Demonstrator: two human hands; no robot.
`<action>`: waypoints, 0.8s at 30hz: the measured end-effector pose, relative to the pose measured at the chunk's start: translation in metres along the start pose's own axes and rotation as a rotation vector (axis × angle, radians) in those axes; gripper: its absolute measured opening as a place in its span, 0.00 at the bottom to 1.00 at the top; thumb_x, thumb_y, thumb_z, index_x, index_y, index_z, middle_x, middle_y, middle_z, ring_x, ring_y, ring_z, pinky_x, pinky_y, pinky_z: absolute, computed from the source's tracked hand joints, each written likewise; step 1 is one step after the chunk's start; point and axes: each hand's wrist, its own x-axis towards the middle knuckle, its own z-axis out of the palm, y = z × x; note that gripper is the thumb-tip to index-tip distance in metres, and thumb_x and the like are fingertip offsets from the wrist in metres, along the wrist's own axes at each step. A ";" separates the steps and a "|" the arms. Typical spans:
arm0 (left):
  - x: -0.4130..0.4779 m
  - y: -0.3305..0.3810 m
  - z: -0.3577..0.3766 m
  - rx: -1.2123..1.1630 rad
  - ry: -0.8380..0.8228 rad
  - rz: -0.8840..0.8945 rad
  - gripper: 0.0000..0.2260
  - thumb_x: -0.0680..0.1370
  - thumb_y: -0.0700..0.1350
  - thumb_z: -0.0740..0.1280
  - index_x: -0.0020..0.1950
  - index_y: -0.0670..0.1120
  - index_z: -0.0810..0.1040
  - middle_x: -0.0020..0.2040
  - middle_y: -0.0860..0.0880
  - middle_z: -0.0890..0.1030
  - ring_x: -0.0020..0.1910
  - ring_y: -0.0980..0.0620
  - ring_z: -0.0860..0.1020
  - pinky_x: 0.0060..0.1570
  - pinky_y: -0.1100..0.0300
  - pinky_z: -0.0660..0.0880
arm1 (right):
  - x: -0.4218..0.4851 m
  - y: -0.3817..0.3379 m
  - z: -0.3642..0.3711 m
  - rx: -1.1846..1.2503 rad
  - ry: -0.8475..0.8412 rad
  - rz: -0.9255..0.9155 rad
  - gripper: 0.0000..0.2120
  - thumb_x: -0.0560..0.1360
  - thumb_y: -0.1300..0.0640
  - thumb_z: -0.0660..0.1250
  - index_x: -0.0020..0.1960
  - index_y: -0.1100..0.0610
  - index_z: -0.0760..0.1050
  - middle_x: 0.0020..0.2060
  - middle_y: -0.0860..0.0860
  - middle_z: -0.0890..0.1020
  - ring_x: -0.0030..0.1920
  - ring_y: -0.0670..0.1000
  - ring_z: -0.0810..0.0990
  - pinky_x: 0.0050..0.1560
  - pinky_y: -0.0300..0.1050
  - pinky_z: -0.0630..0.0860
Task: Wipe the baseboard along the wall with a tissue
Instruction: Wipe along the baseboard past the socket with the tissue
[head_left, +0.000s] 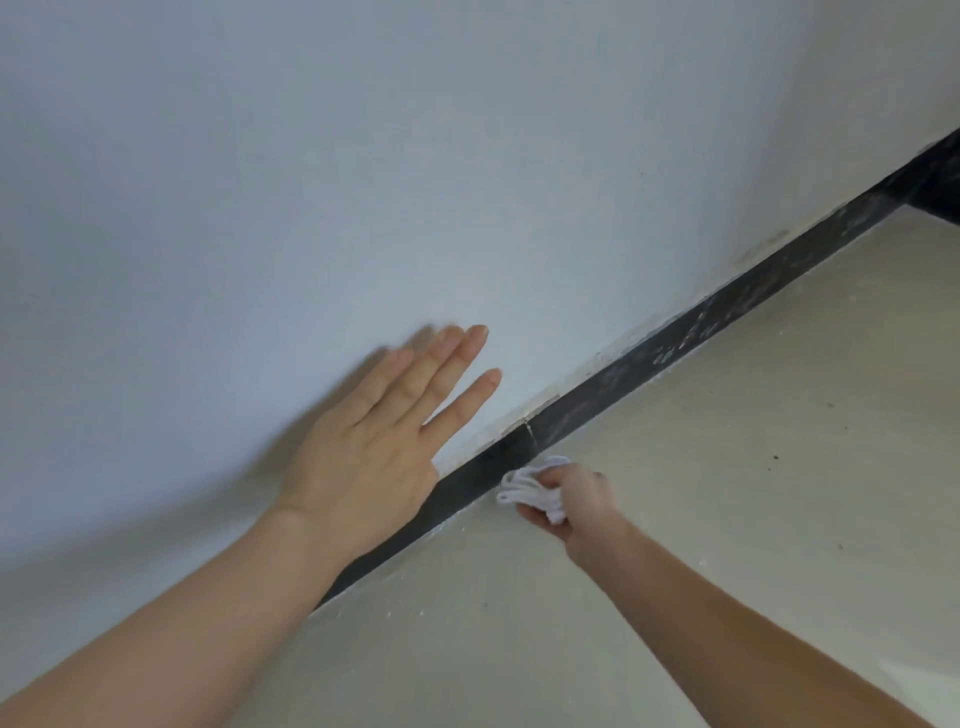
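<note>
Tissue (529, 489) clenched in right hand (574, 506) at baseboard (675, 340); left hand (371, 441) (fingers straight) on wall (467, 156).

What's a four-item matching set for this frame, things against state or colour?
Things:
1. left hand
2. right hand
3. tissue
4. baseboard

States:
A. black, streaked with pale marks
B. fingers straight, in front of the wall
C. white, bunched up
D. grips the tissue

Pairs: 1-B, 2-D, 3-C, 4-A
</note>
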 end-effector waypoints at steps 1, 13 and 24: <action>0.013 0.001 -0.002 0.001 0.018 -0.003 0.36 0.73 0.46 0.57 0.79 0.46 0.49 0.79 0.42 0.42 0.77 0.44 0.40 0.75 0.51 0.38 | 0.000 0.012 0.008 -0.044 -0.045 0.022 0.10 0.74 0.68 0.62 0.55 0.62 0.72 0.47 0.60 0.76 0.37 0.54 0.78 0.34 0.45 0.82; 0.042 0.006 0.006 0.193 -0.001 -0.088 0.35 0.76 0.51 0.52 0.79 0.45 0.40 0.77 0.39 0.36 0.76 0.42 0.33 0.74 0.50 0.35 | 0.029 -0.075 -0.026 -0.292 0.359 -0.291 0.14 0.76 0.60 0.63 0.61 0.56 0.71 0.46 0.50 0.78 0.51 0.51 0.77 0.45 0.38 0.69; 0.041 0.006 0.008 0.179 0.019 -0.084 0.36 0.75 0.51 0.53 0.80 0.45 0.42 0.78 0.40 0.38 0.77 0.44 0.36 0.74 0.51 0.36 | 0.024 -0.001 0.008 -0.277 0.082 -0.126 0.13 0.70 0.63 0.60 0.51 0.63 0.78 0.34 0.53 0.80 0.35 0.53 0.79 0.32 0.41 0.74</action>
